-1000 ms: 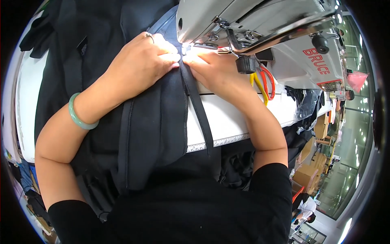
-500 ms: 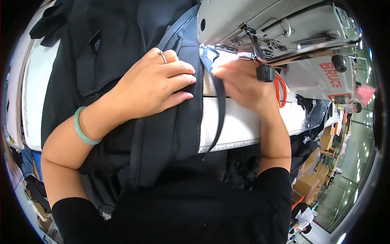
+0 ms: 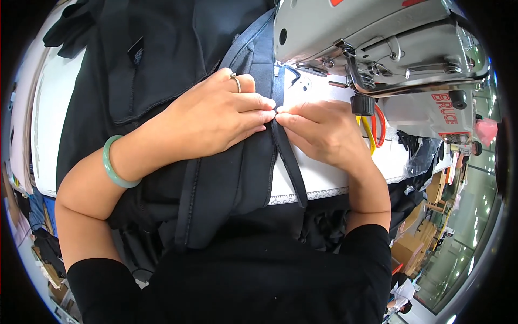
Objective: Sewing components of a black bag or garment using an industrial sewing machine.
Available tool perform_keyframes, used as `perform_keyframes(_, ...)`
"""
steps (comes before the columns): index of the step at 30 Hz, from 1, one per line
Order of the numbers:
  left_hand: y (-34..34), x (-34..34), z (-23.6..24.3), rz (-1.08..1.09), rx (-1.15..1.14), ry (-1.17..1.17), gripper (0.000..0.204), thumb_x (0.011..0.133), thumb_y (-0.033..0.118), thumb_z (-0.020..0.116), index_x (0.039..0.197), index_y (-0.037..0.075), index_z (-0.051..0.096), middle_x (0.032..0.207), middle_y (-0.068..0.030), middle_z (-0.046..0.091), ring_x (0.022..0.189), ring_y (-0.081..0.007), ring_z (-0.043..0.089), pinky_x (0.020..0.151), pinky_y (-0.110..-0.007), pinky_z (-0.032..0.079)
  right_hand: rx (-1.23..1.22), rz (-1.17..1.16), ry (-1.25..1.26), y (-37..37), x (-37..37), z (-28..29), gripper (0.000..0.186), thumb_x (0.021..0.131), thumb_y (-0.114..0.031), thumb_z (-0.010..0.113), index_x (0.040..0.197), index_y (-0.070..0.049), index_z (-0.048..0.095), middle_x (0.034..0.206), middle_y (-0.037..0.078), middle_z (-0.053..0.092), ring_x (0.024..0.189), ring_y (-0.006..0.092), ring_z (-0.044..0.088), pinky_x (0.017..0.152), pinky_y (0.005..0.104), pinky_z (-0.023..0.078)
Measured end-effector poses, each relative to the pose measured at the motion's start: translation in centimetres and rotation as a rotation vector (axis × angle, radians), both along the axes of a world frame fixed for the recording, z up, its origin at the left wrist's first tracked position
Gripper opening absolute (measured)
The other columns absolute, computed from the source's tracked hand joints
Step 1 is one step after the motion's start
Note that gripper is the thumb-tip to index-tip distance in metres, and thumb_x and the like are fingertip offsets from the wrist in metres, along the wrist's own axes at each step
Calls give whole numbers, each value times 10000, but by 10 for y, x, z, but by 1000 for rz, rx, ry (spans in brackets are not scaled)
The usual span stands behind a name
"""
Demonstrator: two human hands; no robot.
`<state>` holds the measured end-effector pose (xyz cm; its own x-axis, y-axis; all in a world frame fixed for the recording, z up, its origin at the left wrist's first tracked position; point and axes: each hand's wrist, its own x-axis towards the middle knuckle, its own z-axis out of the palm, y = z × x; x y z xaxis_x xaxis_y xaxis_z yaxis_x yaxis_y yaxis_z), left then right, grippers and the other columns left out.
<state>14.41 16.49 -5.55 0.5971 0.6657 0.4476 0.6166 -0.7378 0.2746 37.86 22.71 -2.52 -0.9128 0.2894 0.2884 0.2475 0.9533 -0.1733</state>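
Observation:
A black garment [image 3: 156,59] with stitched seams and a zip edge lies over the white table. My left hand [image 3: 216,119], wearing a ring and a pale green bangle, rests on it, thumb and fingers pinched at its right edge. A narrow black strip [image 3: 291,170] runs down along that edge, its lower end hanging past the table's front. Close against the left fingertips, my right hand [image 3: 324,129] pinches the strip where it meets the garment edge. The sewing machine [image 3: 318,32] stands just beyond both hands; the cloth passes beside its head.
A metal lever bar with a black knob [image 3: 362,105] juts over the right hand. Scissors with red and yellow handles [image 3: 377,129] lie right of it. Farther right are a clear plastic bag [image 3: 423,156] and cardboard boxes [image 3: 407,248]. A measuring tape [image 3: 307,196] edges the table.
My right hand has come down from near the machine's needle area to meet the left fingertips. The strip, held off the garment before, now lies against its edge. The left hand stays on the cloth.

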Motion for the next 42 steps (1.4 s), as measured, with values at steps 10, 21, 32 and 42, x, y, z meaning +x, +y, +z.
perform_keyframes(10,46,-16,-6,-73,1,-142,136,847,212,697,876,85,735,988,-73,577,935,-257,568,784,-373,447,48,-180,-56,16,-9,-6,168,778,-135,710,944,-150,729,844,40,691,711,233,666,633,342,526)
perform_keyframes(21,-4,-18,22,-118,-175,17,188,788,209,757,902,75,691,974,-48,618,972,-251,583,850,-374,440,209,51,-49,-2,-7,2,266,707,-111,684,972,-127,671,982,-19,651,768,161,607,583,300,481)
perform_keyframes(32,-18,-4,5,78,-113,44,419,777,175,748,1173,97,636,1230,-32,573,1144,-218,527,946,-392,381,118,101,124,-4,5,9,317,609,12,734,914,-57,682,932,37,684,660,174,632,538,285,502)
perform_keyframes(42,-14,-1,10,24,-135,0,349,802,213,731,1114,75,660,1266,-32,600,1185,-203,545,976,-352,399,131,183,-20,-9,-1,6,266,650,-49,745,900,-57,655,869,6,655,667,154,645,539,290,507)
